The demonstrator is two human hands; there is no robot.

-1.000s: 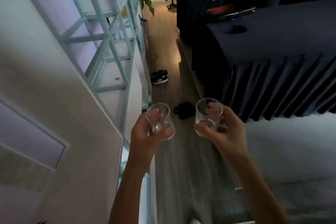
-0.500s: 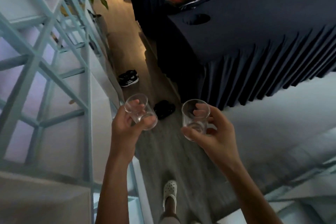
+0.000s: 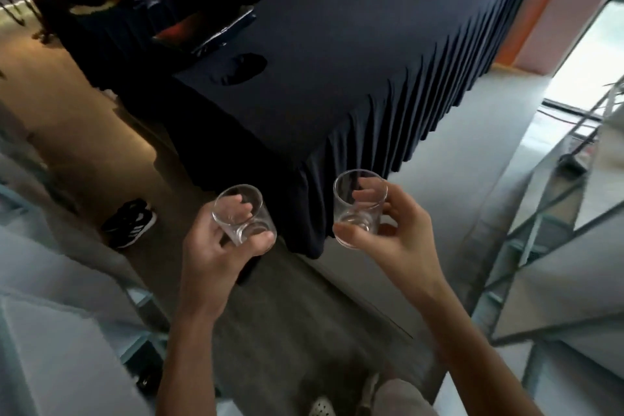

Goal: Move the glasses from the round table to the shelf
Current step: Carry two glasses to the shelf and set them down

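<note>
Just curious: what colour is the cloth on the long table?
The tablecloth is dark navy, nearly black, pleated; head view.

1 view on record: head-worn, wide-angle, facing forward and steeply down. The frame is rolled, and straight edges bow near the borders. Both forearms enter from 6 o'clock. The left hand (image 3: pixel 216 246), gripping the left glass (image 3: pixel 243 213), and the right hand (image 3: pixel 398 236), gripping the right glass (image 3: pixel 358 209), sit nearest the lens, just below centre. The draped table (image 3: pixel 337 44) spans centre to 1 o'clock, farther off. The wearer's shoe (image 3: pixel 320 407) lies at 6 o'clock, directly beneath; a shelf frame (image 3: pixel 526 233) stands at 4 o'clock.
</note>
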